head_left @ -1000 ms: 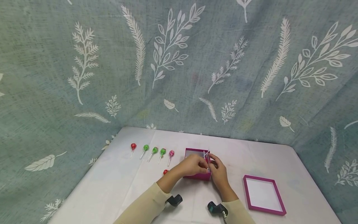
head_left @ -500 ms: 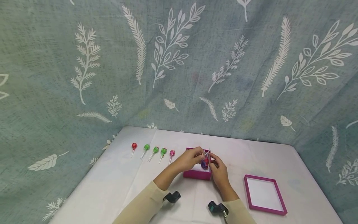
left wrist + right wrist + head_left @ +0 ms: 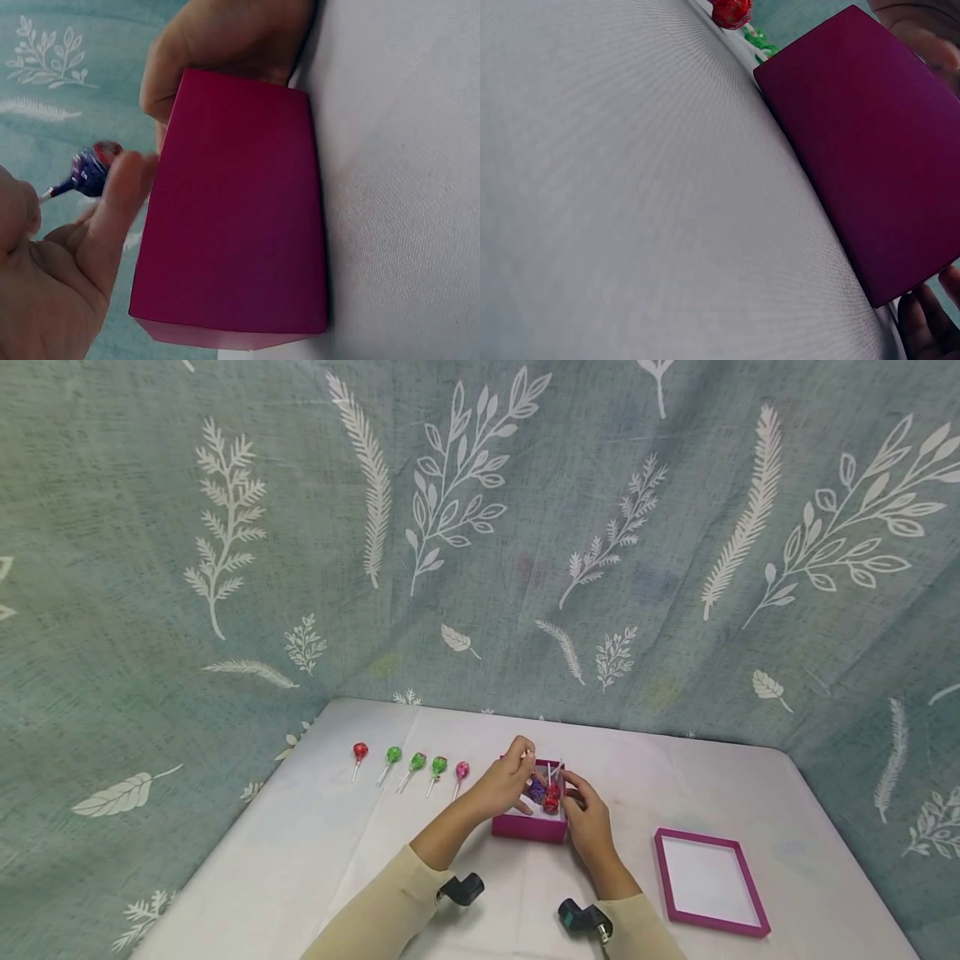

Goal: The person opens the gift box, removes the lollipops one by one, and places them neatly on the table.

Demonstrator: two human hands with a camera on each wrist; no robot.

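A magenta box (image 3: 529,828) without its lid stands on the table. Over its opening my left hand (image 3: 501,783) pinches a dark blue and purple lollipop (image 3: 91,169) by its white stick, the candy end hanging lower in the head view. My right hand (image 3: 588,817) grips the box's right wall, its fingers (image 3: 924,322) showing at the wall in the right wrist view. Red lollipops (image 3: 551,802) lie inside against the right wall, their sticks leaning up toward the back corner. Part of the box's inside is hidden behind my left hand.
Left of the box lies a row of lollipops: a red one (image 3: 361,750), several green ones (image 3: 417,762) and a pink one (image 3: 462,770). Another red lollipop (image 3: 731,12) shows in the right wrist view. The magenta-rimmed lid (image 3: 711,878) lies at the right, white inside up.
My left hand has risen from the box's right side and shifted left, carrying the purple lollipop. The red lollipops in the box are now uncovered. My right hand stays at the wall.
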